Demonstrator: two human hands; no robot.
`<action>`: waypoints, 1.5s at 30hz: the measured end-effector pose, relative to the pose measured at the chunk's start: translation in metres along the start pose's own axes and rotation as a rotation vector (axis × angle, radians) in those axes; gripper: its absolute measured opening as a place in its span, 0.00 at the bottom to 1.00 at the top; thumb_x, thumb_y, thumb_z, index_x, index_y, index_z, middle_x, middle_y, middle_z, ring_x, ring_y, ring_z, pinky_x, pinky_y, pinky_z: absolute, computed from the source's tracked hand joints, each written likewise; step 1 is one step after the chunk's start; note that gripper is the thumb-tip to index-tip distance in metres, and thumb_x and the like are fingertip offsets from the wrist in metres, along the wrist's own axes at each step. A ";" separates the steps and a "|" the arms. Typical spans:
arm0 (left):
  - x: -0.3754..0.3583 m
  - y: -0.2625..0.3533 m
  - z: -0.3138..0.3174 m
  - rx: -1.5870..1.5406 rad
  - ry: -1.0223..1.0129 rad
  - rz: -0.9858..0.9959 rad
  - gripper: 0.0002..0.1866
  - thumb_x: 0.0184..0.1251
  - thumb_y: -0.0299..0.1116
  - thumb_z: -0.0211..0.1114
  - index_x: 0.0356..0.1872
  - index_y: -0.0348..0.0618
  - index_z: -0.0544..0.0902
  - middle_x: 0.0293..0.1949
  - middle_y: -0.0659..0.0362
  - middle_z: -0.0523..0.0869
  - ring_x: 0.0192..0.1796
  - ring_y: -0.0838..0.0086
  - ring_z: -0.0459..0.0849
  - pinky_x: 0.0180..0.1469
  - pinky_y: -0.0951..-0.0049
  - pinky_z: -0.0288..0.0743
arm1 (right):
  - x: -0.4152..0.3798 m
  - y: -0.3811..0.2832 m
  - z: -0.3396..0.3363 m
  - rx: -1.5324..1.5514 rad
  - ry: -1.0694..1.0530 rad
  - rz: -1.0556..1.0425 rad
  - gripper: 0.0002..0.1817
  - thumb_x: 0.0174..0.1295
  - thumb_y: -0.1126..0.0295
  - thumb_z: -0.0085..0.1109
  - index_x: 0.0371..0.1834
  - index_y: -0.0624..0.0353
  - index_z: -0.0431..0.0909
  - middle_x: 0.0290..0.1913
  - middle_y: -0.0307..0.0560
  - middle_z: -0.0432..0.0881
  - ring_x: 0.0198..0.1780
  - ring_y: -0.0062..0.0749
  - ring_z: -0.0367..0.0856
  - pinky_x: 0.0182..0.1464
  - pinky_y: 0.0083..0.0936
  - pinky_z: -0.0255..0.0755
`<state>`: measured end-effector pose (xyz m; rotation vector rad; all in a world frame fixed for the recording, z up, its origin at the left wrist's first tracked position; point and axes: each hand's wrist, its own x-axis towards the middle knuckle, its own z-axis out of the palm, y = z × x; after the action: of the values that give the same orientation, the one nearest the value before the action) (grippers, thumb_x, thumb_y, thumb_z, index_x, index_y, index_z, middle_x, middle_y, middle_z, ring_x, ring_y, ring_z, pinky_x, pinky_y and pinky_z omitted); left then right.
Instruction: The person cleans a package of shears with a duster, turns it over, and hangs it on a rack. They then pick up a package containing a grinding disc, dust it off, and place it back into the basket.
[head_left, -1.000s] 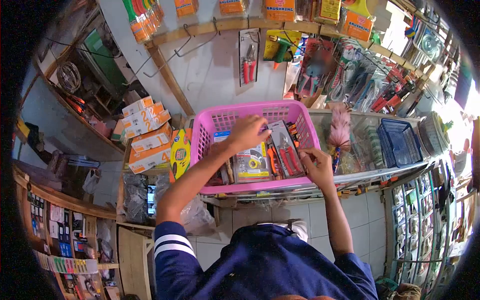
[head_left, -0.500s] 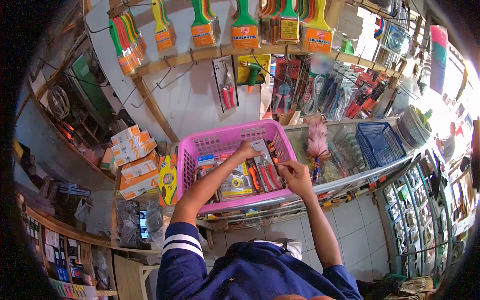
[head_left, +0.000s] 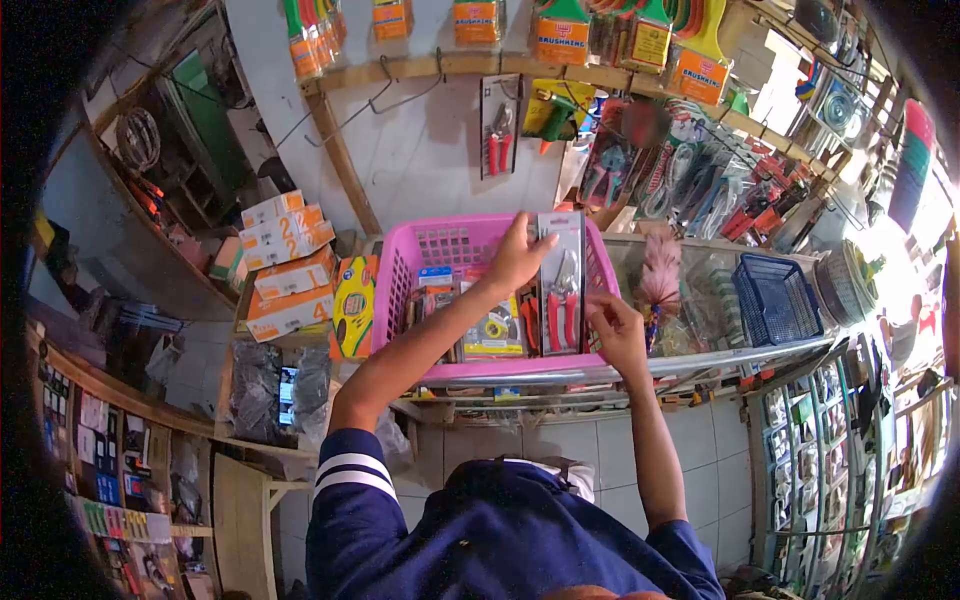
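Over the pink plastic lattice basket (head_left: 440, 250) on the glass tabletop (head_left: 700, 262), the left hand (head_left: 517, 256) pinched the top edge of a clear blister card of red-handled pliers (head_left: 561, 285), its grip closed on the card and holding it upright above the basket's other packs. The right hand (head_left: 618, 330) sat just beside the card's lower right edge, fingers curled near it; whether that grip had hold of the card could not be told. A packaged yellow tape measure (head_left: 493, 328) lay in the basket beside it.
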<state>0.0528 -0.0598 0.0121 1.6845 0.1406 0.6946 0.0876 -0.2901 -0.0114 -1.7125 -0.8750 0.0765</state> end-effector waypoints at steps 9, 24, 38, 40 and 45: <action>-0.048 0.093 -0.029 -0.542 0.279 -0.021 0.11 0.72 0.34 0.62 0.46 0.41 0.72 0.36 0.58 0.85 0.38 0.82 0.82 0.41 0.77 0.77 | -0.022 -0.030 0.008 0.321 -0.247 0.052 0.13 0.67 0.65 0.61 0.45 0.64 0.77 0.30 0.32 0.75 0.31 0.13 0.68 0.34 0.15 0.63; -0.124 0.068 -0.032 -1.199 -0.032 -0.415 0.53 0.60 0.79 0.31 0.67 0.37 0.66 0.58 0.41 0.78 0.57 0.49 0.80 0.59 0.44 0.75 | -0.029 -0.081 0.030 -0.014 -0.104 -0.035 0.15 0.64 0.74 0.62 0.54 0.61 0.78 0.27 0.31 0.76 0.28 0.09 0.69 0.30 0.11 0.63; -0.128 0.043 -0.036 -1.158 0.126 -0.323 0.44 0.66 0.74 0.35 0.59 0.41 0.73 0.45 0.47 0.85 0.41 0.57 0.87 0.44 0.58 0.83 | -0.028 0.178 -0.055 -1.076 0.399 0.210 0.34 0.60 0.50 0.62 0.67 0.52 0.68 0.56 0.61 0.76 0.54 0.61 0.75 0.58 0.51 0.66; -0.128 0.047 -0.036 -1.158 0.155 -0.363 0.44 0.67 0.73 0.36 0.60 0.41 0.73 0.46 0.46 0.85 0.42 0.56 0.87 0.45 0.58 0.83 | -0.023 0.176 -0.058 -0.926 0.362 0.319 0.30 0.63 0.52 0.60 0.65 0.53 0.70 0.54 0.57 0.78 0.54 0.56 0.76 0.59 0.49 0.65; -0.128 0.038 -0.038 -1.232 0.136 -0.341 0.42 0.68 0.71 0.40 0.63 0.43 0.72 0.51 0.45 0.84 0.45 0.55 0.87 0.47 0.58 0.83 | -0.042 0.166 -0.081 0.131 0.389 0.375 0.21 0.67 0.64 0.58 0.62 0.58 0.73 0.41 0.42 0.77 0.40 0.31 0.74 0.44 0.26 0.67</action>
<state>-0.0816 -0.0956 0.0035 0.4156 0.0626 0.4575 0.1799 -0.3913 -0.1422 -1.6739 -0.2521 0.0479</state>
